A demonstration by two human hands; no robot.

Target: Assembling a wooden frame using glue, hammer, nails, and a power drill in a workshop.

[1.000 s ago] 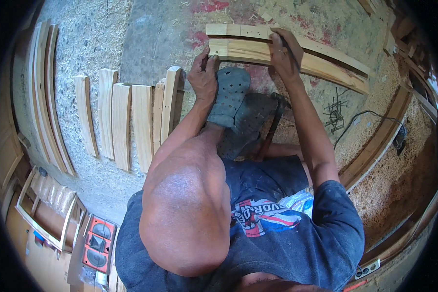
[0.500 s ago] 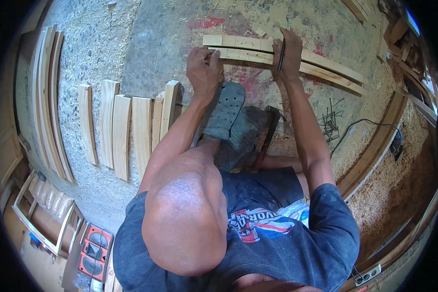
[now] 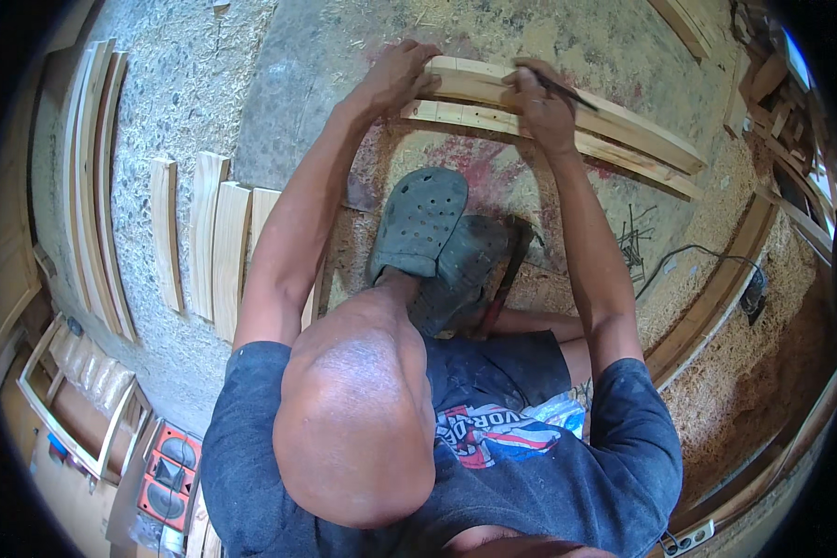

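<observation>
Two long, curved strips of pale wood lie side by side across the floor in front of me. My left hand [image 3: 402, 78] is closed around the left end of the far wooden strip [image 3: 479, 78], and that end looks raised or tipped. In my right hand [image 3: 541, 107] is a thin dark pencil [image 3: 567, 91], slanting out to the right over the strips. The fingers of that hand also rest at the far strip's upper edge. Closer to me, the near wooden strip [image 3: 474, 117] shows small dark marks along its top; neither hand grips it.
Several short wooden pieces [image 3: 205, 232] and long curved strips [image 3: 93, 186] lie at the left. My clog [image 3: 423, 209] stands below the strips, beside a hammer-like tool [image 3: 510, 279]. Loose nails [image 3: 632, 242], a black cable [image 3: 707, 247] and wood shavings [image 3: 744, 391] are at the right.
My left hand has gone from the near strip's end to the far strip's end. The far strip has shifted and shows more of its side. The pencil has swung from upright to slanting right.
</observation>
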